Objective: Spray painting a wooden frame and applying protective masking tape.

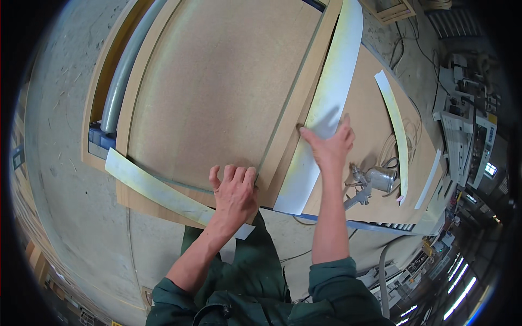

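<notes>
Centrally, the left hand (235,190) lies palm down with its fingers (228,175) spread flat on the near corner of a large brown board (217,92), gripping nothing. Just to the right, the right hand (330,145) presses open fingers (310,136) on a long pale strip (331,92) that runs from the top centre of the frame down to the desk's near edge; the thumb points left across the strip. A second pale strip (157,190) lies along the board's lower left edge, passing under the left wrist. To the right of the right hand, a metal spray gun (372,182) rests on the desk (370,119), near a thin curved strip (397,130). A grey pipe (122,81) lies in the upper left beside the board.
</notes>
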`<state>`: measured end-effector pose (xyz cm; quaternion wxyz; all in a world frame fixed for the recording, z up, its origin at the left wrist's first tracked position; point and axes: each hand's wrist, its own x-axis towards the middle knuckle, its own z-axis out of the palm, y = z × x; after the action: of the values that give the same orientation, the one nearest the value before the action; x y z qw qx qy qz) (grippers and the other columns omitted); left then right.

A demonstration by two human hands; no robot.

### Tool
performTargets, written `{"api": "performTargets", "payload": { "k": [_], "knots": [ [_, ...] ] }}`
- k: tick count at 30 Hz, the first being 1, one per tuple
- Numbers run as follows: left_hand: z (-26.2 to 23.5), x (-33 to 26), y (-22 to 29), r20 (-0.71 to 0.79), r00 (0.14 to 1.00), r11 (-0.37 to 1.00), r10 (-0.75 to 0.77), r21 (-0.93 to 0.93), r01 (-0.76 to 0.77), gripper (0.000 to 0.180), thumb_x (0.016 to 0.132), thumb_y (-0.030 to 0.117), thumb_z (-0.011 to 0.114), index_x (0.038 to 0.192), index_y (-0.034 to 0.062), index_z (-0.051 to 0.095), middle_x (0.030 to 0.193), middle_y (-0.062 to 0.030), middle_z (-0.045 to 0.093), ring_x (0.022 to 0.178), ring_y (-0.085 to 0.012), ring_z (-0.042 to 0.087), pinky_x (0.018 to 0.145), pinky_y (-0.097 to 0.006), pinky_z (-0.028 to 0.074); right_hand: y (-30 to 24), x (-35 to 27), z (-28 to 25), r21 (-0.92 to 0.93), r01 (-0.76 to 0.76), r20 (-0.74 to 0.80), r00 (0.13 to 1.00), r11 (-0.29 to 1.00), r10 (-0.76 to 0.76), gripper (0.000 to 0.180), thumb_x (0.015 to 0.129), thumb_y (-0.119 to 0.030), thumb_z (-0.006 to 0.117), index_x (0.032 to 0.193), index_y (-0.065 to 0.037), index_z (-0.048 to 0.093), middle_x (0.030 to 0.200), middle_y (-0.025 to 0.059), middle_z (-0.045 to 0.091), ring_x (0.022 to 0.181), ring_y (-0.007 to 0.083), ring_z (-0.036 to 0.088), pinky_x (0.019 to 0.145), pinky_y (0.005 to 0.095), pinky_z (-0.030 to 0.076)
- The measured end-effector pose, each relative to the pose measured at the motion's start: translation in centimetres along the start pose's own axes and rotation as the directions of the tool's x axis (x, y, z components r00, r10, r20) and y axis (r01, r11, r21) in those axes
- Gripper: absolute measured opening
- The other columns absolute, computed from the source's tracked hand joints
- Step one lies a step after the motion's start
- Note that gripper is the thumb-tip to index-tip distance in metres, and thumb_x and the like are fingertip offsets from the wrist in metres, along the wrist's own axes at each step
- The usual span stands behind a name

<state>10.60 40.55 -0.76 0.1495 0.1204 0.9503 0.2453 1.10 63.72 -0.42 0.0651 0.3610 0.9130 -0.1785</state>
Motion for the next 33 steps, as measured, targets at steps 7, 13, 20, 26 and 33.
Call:
{"api": "performTargets", "payload": {
  "k": [7,13,20,26,33],
  "knots": [
    [0.1,0.1,0.0,-0.023,1.0,1.0,0.017,-0.012,-0.017,0.045,0.075,0.015,0.077,0.118,0.0116,0.062,0.109,-0.0057,0.066,0.119,-0.0243,0.058,0.116,-0.056,0.02,-1.0,0.8,-0.6,-0.006,-0.09,0.041,0.995,0.996,0.09,0.128,0.067,-0.035,0.093,0.168,-0.01,0.018,0.161,0.0259,0.036,0.151,0.0422,0.035,0.123,0.0495,0.035],
    [0.1,-0.3,-0.2,-0.039,0.999,1.0,0.02,-0.021,-0.021,0.043,0.076,0.016,0.075,0.117,0.0114,0.062,0.107,-0.0058,0.065,0.118,-0.0249,0.057,0.116,-0.057,0.019,0.7,1.7,-0.7,0.018,-0.064,0.046,0.997,0.998,0.063,0.106,0.075,-0.03,0.088,0.162,-0.008,0.032,0.14,0.0222,0.059,0.13,0.0376,0.058,0.112,0.047,0.048],
    [0.5,-0.3,-0.3,-0.08,0.995,0.999,0.053,-0.011,-0.054,0.045,0.075,0.014,0.073,0.119,0.0116,0.062,0.104,-0.0055,0.063,0.118,-0.025,0.056,0.116,-0.057,0.02,6.4,4.2,-2.7,0.815,-0.258,0.286,0.958,0.52,0.027,0.035,0.101,-0.003,0.065,0.135,0.003,0.059,0.12,0.0117,0.072,0.108,0.0206,0.07,0.095,0.0326,0.057],
    [0.2,-0.2,-0.7,-0.106,0.99,0.996,0.089,-0.008,-0.09,0.051,0.074,0.011,0.072,0.125,0.0118,0.061,0.102,-0.0046,0.063,0.119,-0.0254,0.056,0.117,-0.058,0.02,4.3,0.6,-4.6,0.961,-0.278,0.275,0.955,-0.008,-0.109,0.028,0.109,-0.014,0.058,0.137,-0.01,0.06,0.122,0.0065,0.072,0.106,0.0196,0.071,0.096,0.0349,0.059],
    [0.7,-0.1,-1.0,-0.132,0.983,0.992,0.124,-0.006,-0.126,0.049,0.074,0.013,0.072,0.122,0.012,0.061,0.102,-0.0043,0.063,0.119,-0.0259,0.056,0.117,-0.058,0.02,5.7,0.5,2.4,0.877,-0.371,0.406,0.912,0.304,-0.057,0.023,0.109,-0.011,0.058,0.13,-0.001,0.06,0.12,0.009,0.071,0.105,0.0177,0.069,0.095,0.0355,0.058]
  ]
}}
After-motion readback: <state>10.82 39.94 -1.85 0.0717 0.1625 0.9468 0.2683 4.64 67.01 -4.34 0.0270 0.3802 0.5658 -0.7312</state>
